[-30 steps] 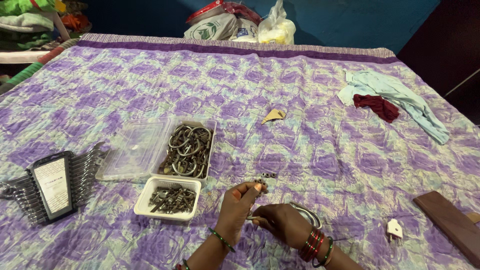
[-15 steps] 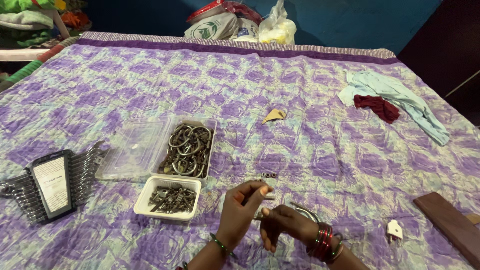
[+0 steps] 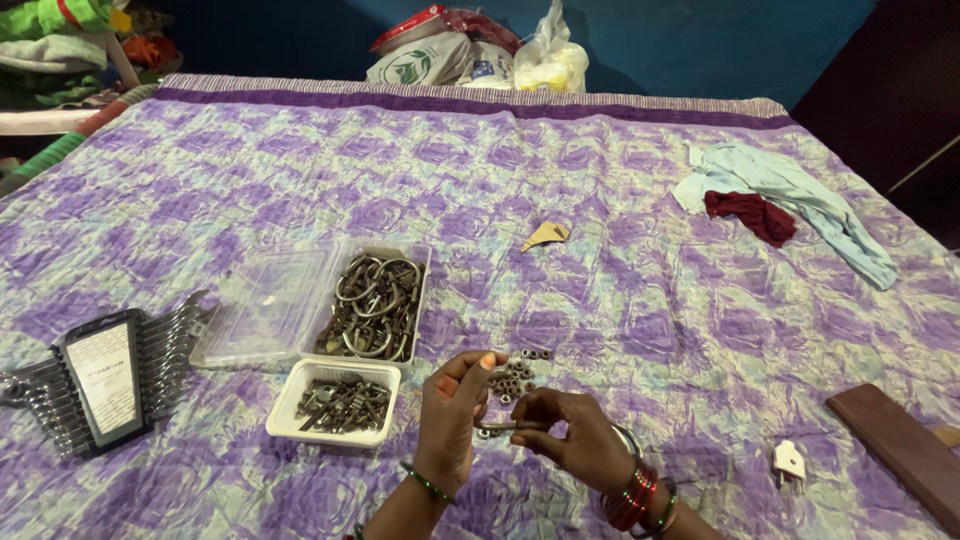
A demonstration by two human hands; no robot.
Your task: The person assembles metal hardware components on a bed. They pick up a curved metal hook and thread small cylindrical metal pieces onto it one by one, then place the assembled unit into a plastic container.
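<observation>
Near the front edge of the purple quilted bed (image 3: pixel 620 220), both hands have drawn closer together than half a second ago. The left hand (image 3: pixel 452 415) now has its thumb and forefinger lifted and pinched on something too small to make out, right above the little pile of nuts (image 3: pixel 515 378). The right hand (image 3: pixel 575 440) is closed around a slim metal bolt (image 3: pixel 497 425), whose long axis runs left to right, its free end pointing left into the left palm. Just left of the hands sit the white tray of bolts (image 3: pixel 338 405) and the clear box of metal rings (image 3: pixel 375 300), unmoved; the spanner set (image 3: pixel 100 375) lies further left.
</observation>
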